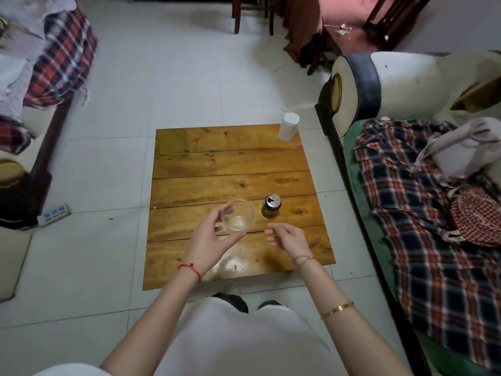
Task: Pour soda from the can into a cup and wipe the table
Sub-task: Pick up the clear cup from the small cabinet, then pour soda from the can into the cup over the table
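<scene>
Two bare forearms reaching up from the bottom of the frame over a low wooden table (233, 164) at centre. Left hand (210, 237), palm turned inward, red string at the wrist, gripping a clear plastic cup (238, 215) from its lower left side, thumb up along the rim, fingers wrapped underneath. Cup lifted off the boards and tipped so the mouth faces the camera; empty, transparent, wood grain visible through the bottom. Right hand (287, 237) just right of the cup, apart from it, loosely curled with fingertips drawn toward each other, holding nothing; thin gold chains at the wrist and a gold bangle further down the forearm.

Just above and right of the cup, a dark soda can (272, 205) standing upright on the table, silver top showing, mouth already open. Neither hand touching it. In the upper right corner of the table, a white plastic jar (289, 126) with a white lid, well apart from the can. Near the lower edge of the table, a pale glare on the boards; wet or merely shiny, cannot tell.

Plaid cloths on the seats at the left and right edges of the frame, pale tiled floor all around.
</scene>
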